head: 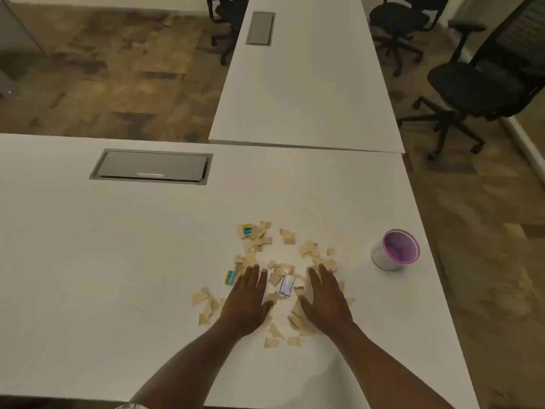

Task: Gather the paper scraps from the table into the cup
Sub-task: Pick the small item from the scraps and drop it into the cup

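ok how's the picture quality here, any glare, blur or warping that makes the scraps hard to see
Head view: dim, warm light and soft focus throughout, so the paper scraps look smudged at the edges; a pale glare patch on the table sits among them between the left hand and right hand; wide-angle bending curves the table edges; the cup is still easy to make out.

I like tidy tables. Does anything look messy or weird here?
Yes. Torn paper scraps lie scattered over the white table, none visibly in the cup, which stands upright to the right. Both hands, left hand and right hand, rest flat among them.
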Demonstrator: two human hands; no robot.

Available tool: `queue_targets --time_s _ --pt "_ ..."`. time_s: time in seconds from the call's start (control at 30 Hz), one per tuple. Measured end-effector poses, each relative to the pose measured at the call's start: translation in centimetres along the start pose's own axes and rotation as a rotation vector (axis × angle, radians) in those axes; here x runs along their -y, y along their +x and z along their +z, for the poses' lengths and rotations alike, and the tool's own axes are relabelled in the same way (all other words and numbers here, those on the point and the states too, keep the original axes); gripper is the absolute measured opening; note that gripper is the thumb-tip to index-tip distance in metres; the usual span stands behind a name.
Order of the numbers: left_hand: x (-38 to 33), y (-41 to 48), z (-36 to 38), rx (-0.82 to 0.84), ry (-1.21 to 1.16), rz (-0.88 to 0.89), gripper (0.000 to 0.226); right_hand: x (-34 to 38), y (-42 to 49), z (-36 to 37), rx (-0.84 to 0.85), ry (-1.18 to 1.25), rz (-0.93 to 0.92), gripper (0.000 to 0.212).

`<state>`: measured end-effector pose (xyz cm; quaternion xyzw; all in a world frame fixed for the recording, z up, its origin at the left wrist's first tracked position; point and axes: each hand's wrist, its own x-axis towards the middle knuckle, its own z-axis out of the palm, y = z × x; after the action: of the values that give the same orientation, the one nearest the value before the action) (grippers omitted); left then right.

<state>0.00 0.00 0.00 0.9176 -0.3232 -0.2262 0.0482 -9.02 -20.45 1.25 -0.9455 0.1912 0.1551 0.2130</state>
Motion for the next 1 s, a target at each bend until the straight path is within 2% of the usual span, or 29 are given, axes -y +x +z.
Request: queue_targets --time_s 0.1,0.2,0.3,0.47,0.6,0.7,0.77,0.9,1.0 --pt "0.5 -0.1 0.1 -0.010 0.000 -0.036 0.074 0.8 0.7 0.7 -0.007 -0.026 -0.046 0.070" --pt "0.9 -0.2 -0.3 -0.128 -0.001 -0.057 0.070 2.2 1.4 1.5 0.004 -0.040 -0.070 0.063" --pt "1.5 0.1 -0.5 -0.126 0.052 -0.174 0.066 3.0 2.3 2.2 0.035 -0.042 -0.088 0.055" --pt "2.2 0.7 -0.5 -0.184 -0.023 -0.353 0.057 3.7 3.5 3.4 0.068 -0.003 -0.133 0.049" --pt "2.8 1.1 -0.1 -0.196 -0.090 -0.360 0.057 3.5 4.0 3.6 0.034 0.000 -0.152 0.044" --pt "3.2 1.3 0.0 -0.201 -0.119 -0.337 0.057 3.4 4.1 3.5 -0.044 -0.081 -0.182 0.049" --pt "3.2 1.6 -0.1 -0.209 -0.141 -0.330 0.055 3.5 4.1 3.0 -0.097 -0.012 -0.138 0.050" --pt "3.2 1.7 -0.2 -0.238 -0.270 -0.341 0.051 3.6 4.0 2.0 -0.156 0.305 -0.042 0.050" --pt "3.2 2.1 -0.5 -0.307 -0.431 -0.391 0.054 3.4 4.2 1.5 -0.187 0.544 0.056 0.033"
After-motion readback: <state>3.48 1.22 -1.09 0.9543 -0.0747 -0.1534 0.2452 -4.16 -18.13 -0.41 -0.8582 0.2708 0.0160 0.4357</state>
